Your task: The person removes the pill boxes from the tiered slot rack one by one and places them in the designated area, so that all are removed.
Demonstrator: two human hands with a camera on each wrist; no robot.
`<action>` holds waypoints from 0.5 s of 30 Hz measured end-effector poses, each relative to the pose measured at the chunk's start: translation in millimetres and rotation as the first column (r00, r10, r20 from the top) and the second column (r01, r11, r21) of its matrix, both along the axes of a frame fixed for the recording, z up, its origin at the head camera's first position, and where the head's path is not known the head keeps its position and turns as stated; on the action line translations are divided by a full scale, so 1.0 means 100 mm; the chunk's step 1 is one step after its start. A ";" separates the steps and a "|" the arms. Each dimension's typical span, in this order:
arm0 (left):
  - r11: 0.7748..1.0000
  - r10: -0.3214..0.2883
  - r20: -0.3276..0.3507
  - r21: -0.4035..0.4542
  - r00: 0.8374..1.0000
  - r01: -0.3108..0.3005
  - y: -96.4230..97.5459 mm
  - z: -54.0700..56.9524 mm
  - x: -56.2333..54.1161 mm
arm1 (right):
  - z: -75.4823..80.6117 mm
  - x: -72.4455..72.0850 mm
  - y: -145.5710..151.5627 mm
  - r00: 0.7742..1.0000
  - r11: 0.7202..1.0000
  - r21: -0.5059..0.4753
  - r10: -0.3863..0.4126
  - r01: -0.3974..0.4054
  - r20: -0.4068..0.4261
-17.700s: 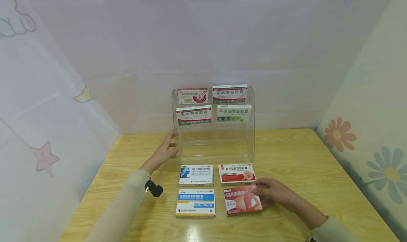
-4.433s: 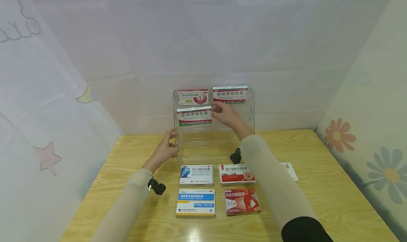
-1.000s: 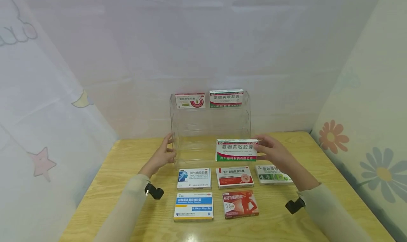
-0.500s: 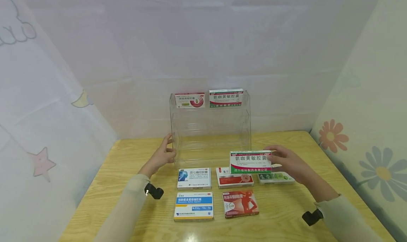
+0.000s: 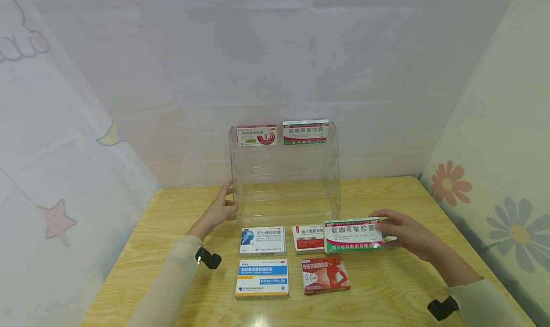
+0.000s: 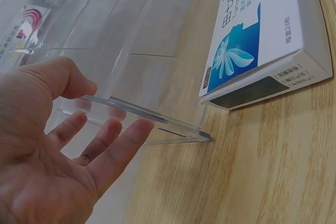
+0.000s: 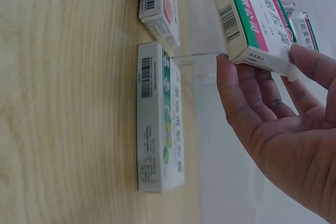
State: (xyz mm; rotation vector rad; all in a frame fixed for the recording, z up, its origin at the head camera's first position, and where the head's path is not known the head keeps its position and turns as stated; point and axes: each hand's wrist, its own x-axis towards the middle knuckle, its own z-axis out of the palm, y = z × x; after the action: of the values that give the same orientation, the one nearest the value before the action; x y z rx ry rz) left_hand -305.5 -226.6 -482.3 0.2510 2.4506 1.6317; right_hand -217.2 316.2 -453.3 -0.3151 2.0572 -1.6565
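My left hand (image 5: 216, 212) pinches the left side panel of a clear display rack (image 5: 338, 174), thumb on one face and fingers on the other in the left wrist view. My right hand (image 5: 406, 234) holds a white, green and red medicine box (image 5: 352, 235) by its right end, thumb in front. This box is raised over the table, its printed face towards me, and overlaps a red and white medicine box (image 5: 307, 241) in the head view. Beneath it lies a white and green medicine box (image 7: 160, 119), mostly hidden from the head camera.
Two medicine boxes, one with pink rings (image 5: 258, 136) and one green and red (image 5: 306, 133), stand in the rack's top tier. In front of the rack lie a white and blue box (image 5: 262, 241), a blue and yellow box (image 5: 262, 279) and a red box (image 5: 325, 275).
Two boxes have left the rack's second tier; the white and green one went onto the table. My right hand has carried the other down and right. My left hand stays on the rack.
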 end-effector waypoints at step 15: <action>1.000 -0.030 0.024 0.005 0.999 0.030 0.06 0.26 0.14 | -0.20 0.11 0.45 0.987 0.996 -0.047 0.088 -0.082 0.134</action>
State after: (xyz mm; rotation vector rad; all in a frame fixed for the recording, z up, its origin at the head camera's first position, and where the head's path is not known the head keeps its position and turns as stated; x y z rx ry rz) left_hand -291.0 -220.7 -456.2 0.2660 2.4140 1.6196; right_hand -206.1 361.0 -473.3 -0.2917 1.8863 -1.6248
